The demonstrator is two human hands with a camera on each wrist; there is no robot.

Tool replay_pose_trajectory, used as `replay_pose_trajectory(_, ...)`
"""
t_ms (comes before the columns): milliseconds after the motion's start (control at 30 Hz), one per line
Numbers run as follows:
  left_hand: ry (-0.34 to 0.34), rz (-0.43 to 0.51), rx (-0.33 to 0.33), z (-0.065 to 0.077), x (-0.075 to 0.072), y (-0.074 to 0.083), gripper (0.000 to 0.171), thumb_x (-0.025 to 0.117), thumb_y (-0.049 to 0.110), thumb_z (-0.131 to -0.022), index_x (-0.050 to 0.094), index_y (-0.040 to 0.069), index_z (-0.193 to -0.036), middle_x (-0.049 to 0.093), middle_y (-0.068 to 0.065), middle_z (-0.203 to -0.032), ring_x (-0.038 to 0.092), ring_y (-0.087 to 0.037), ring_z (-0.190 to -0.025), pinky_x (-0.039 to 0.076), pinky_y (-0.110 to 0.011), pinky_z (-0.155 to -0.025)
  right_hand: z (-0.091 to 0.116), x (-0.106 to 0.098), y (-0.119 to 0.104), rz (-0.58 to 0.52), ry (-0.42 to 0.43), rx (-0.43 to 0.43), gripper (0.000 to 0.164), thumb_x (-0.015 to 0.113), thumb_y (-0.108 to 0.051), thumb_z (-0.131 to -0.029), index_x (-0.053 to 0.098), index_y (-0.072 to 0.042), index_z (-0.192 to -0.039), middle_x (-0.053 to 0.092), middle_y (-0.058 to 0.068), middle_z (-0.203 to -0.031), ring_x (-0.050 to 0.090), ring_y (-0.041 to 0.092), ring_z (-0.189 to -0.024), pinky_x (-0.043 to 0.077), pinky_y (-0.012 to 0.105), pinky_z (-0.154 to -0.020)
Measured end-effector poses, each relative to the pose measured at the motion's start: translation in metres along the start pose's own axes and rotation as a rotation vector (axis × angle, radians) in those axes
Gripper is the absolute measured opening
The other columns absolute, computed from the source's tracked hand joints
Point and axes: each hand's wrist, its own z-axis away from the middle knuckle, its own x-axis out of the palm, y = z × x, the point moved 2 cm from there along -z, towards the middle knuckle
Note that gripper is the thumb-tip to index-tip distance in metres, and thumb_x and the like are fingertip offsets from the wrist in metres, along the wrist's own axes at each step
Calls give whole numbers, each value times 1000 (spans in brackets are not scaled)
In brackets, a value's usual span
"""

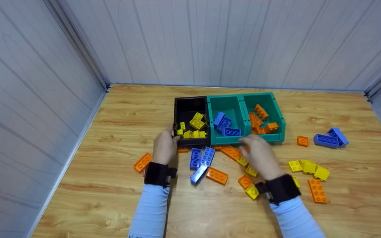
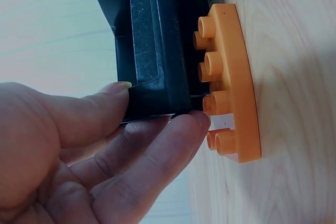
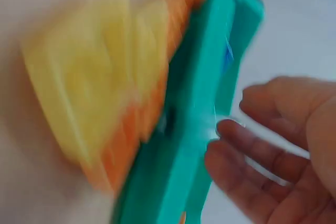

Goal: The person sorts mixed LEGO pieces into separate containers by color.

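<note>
My left hand (image 1: 165, 147) grips the front left corner of the black bin (image 1: 193, 142), thumb on the rim and fingers below in the left wrist view. Yellow bricks (image 1: 196, 124) lie in that bin. Beside it stand a green bin (image 1: 225, 140) with blue bricks (image 1: 232, 132) and another green bin (image 1: 281, 127) with orange bricks (image 1: 271, 127). At the front where the green bins meet, my right hand (image 1: 260, 155) holds nothing. Its fingers are loosely bent near the green rim in the right wrist view; whether they touch it I cannot tell.
Before the bins lie loose blue bricks (image 1: 195, 158), orange bricks (image 1: 217, 175) and yellow bricks (image 1: 252, 191). To the right are more blue bricks (image 1: 326, 140), yellow bricks (image 1: 309, 166) and a long orange brick (image 1: 317, 191). White panels (image 1: 210, 43) wall the wooden table.
</note>
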Motion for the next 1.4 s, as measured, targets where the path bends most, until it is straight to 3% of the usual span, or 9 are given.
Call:
replay_pose_trajectory(167, -6, 9, -13, -1, 1, 0, 46, 63, 4, -96, 53, 3, -141, 62, -18, -130, 58, -30, -120, 47, -43, -99, -4, 30, -26, 48, -92, -247, 27, 70, -8, -92, 70, 0, -118, 65, 16, -119, 60, 32, -113, 49, 46, -97)
replay_pose_trajectory(300, -11, 8, -12, 0, 3, 1, 48, 62, 4, -97, 50, 1, -144, 58, -19, -135, 56, -31, -123, 46, -43, -100, -8, 40, -36, 75, -110, -326, 27, 68, -8, -94, 69, 1, -119, 66, 15, -118, 60, 30, -112, 49, 43, -97)
replay_pose_trajectory(433, -1, 5, 10, 0, 3, 2, 46, 63, 3, -96, 53, 1, -141, 61, -19, -130, 59, -31, -119, 47, -43, -99, -10, 43, -39, 96, -138, -350, 27, 67, -7, -94, 69, 3, -119, 66, 16, -115, 62, 31, -107, 50, 43, -94)
replay_pose_trajectory(533, -8, -3, 20, 0, 3, 3, 46, 63, 4, -96, 52, 2, -141, 67, -19, -120, 67, -30, -99, 52, -42, -87, -10, 43, -38, 109, -141, -375, 27, 67, -5, -94, 69, 5, -118, 66, 17, -111, 63, 32, -103, 52, 44, -91)
replay_pose_trajectory(667, -20, -18, 5, 0, 2, 3, 49, 63, 5, -96, 50, 2, -144, 68, -19, -117, 65, -26, -81, 52, -40, -75, -8, 42, -35, 129, -134, -381, 25, 68, -4, -92, 70, 5, -116, 67, 17, -106, 63, 32, -98, 53, 43, -88)
replay_pose_trajectory(833, -15, -15, -7, -1, 1, 4, 50, 64, 4, -95, 50, 1, -143, 63, -19, -128, 66, -29, -97, 52, -41, -86, -3, 38, -31, 149, -154, -347, 24, 68, -7, -92, 72, 2, -115, 69, 14, -101, 61, 29, -91, 53, 42, -82)
replay_pose_trajectory(1000, -7, -5, -5, -1, 1, 3, 49, 64, 2, -95, 52, 2, -142, 60, -18, -133, 58, -31, -121, 46, -43, -101, 6, 30, -27, 112, -207, -331, 24, 71, -9, -90, 73, 0, -113, 71, 12, -101, 63, 28, -90, 53, 41, -80)
replay_pose_trajectory(1167, -1, 3, 14, -2, 0, 2, 46, 64, 2, -95, 54, 2, -140, 63, -18, -128, 60, -31, -118, 47, -44, -99, 8, 24, -26, 93, -198, -336, 22, 74, -9, -89, 75, -2, -110, 70, 8, -96, 64, 24, -89, 54, 39, -81)
replay_pose_trajectory(1400, -13, 12, 9, -1, 0, -1, 48, 63, 3, -96, 52, 3, -142, 61, -18, -131, 59, -31, -119, 47, -43, -99, -4, 25, -28, 162, -178, -304, 30, 72, -5, -88, 71, 0, -118, 66, 12, -109, 60, 29, -101, 52, 42, -89)
